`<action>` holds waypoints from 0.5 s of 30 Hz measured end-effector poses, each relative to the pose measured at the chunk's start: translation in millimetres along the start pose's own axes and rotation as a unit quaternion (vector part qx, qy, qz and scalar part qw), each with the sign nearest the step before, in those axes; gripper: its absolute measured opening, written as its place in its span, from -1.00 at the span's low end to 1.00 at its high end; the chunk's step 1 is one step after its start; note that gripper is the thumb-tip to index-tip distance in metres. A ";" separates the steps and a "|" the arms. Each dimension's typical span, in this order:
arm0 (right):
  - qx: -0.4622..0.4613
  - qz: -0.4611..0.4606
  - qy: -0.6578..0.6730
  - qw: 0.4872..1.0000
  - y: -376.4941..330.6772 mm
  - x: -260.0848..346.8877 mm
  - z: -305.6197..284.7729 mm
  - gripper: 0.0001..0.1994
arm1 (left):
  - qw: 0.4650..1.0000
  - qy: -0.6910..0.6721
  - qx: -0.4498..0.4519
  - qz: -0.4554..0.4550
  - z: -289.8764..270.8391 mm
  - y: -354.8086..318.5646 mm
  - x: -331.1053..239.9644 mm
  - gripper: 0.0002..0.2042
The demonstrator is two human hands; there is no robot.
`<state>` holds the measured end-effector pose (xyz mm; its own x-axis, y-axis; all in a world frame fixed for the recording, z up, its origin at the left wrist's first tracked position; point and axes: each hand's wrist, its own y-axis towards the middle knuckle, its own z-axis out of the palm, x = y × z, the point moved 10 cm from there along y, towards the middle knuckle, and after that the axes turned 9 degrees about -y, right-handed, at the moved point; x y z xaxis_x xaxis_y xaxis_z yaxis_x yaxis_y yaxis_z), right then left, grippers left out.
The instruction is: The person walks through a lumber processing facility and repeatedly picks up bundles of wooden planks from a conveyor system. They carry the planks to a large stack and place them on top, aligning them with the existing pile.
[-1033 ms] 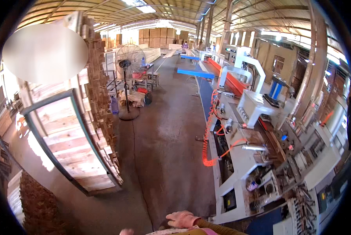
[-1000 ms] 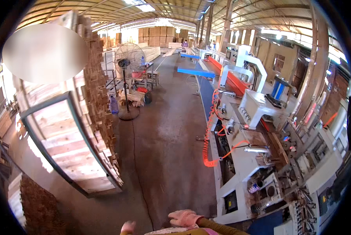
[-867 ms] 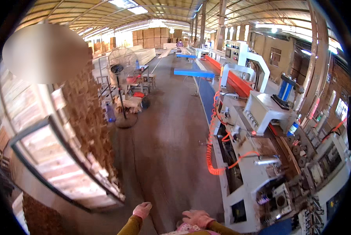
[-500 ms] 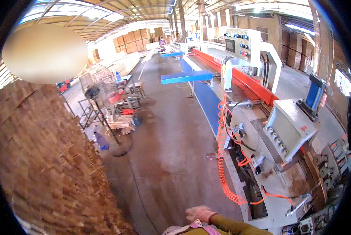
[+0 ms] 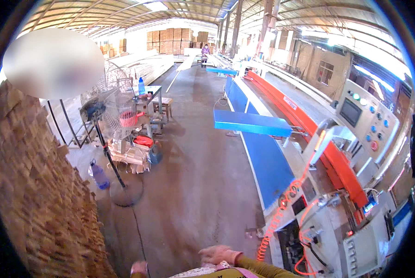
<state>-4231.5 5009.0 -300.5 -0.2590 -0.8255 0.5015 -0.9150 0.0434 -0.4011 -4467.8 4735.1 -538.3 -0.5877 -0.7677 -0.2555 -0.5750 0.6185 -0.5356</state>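
My right hand (image 5: pixel 220 255) reaches across the front of my body at the lower edge, its forearm in an olive sleeve coming from the right. The fingers look stretched loosely to the left with nothing visible in them. Lower left, part of my left hand (image 5: pixel 139 268) shows beside an olive sleeve; its fingers are too small and blurred to read. Neither hand touches anything I can make out. Nearest on the right is the machine's coiled orange air hose (image 5: pixel 276 231).
A tall stack of wood pieces (image 5: pixel 45 194) lines the left. Ahead stand a pedestal fan (image 5: pixel 110 111), a purple jug (image 5: pixel 98 175) and a small table (image 5: pixel 149 90). Along the right runs a long machine with a blue arm (image 5: pixel 251 123) and a control panel (image 5: pixel 358 116). Far off is another person (image 5: pixel 205 54).
The view has moved forward and turned right, bringing fan and blue arm closer. My left hand has come into view; my right hand stays low in front, slightly farther left.
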 end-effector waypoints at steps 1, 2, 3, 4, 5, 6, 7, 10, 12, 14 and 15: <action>-0.043 0.031 0.004 0.999 21.4 -35.7 -22.5 -0.46 | 0.999 0.014 -0.030 0.038 -43.7 68.8 -35.9 -0.70; -0.082 -0.001 -0.019 0.996 54.1 -43.8 -55.7 -0.46 | 0.995 -0.036 -0.098 0.000 -102.3 88.2 -28.4 -0.70; -0.136 0.002 -0.036 0.990 71.1 -68.9 -90.1 -0.46 | 0.969 -0.204 -0.141 0.004 -144.4 132.6 -37.9 -0.71; -0.205 0.031 -0.053 0.977 78.2 -104.3 -129.1 -0.46 | 0.916 -0.362 -0.167 0.038 -187.0 199.5 -73.0 -0.69; -0.236 0.032 -0.106 0.965 104.0 -103.4 -176.4 -0.49 | 0.912 -0.355 -0.198 0.046 -248.7 197.6 -88.6 -0.67; -0.260 0.105 -0.142 0.949 111.0 -143.3 -214.1 -0.51 | 0.922 -0.340 -0.162 0.087 -273.4 239.6 -141.9 -0.63; -0.346 0.082 -0.067 0.932 126.0 -156.9 -264.5 -0.53 | 0.925 -0.324 -0.173 0.093 -318.3 231.1 -156.9 -0.59; -0.573 0.039 0.041 0.817 144.4 -224.5 -395.4 -0.57 | 0.944 -0.297 -0.126 0.071 -288.9 350.9 -105.6 -0.60; -0.629 0.028 0.115 0.768 205.6 -273.9 -498.2 -0.57 | 0.986 -0.159 -0.056 0.004 -259.1 370.9 -60.8 -0.62; -0.549 0.146 -0.153 0.808 251.3 -258.4 -592.8 -0.57 | 0.992 -0.112 0.032 -0.059 -227.5 362.0 -35.8 -0.64; -0.550 0.144 -0.189 0.801 269.6 -273.8 -625.8 -0.57 | 0.987 -0.123 0.066 -0.080 -221.8 369.8 -41.5 -0.64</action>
<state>-4600.8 5598.9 -66.3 -0.5863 -0.7945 0.1581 -0.6075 0.5603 0.5631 -4782.3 5032.9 -547.3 -0.3300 -0.8813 -0.3383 -0.5605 0.4713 -0.6810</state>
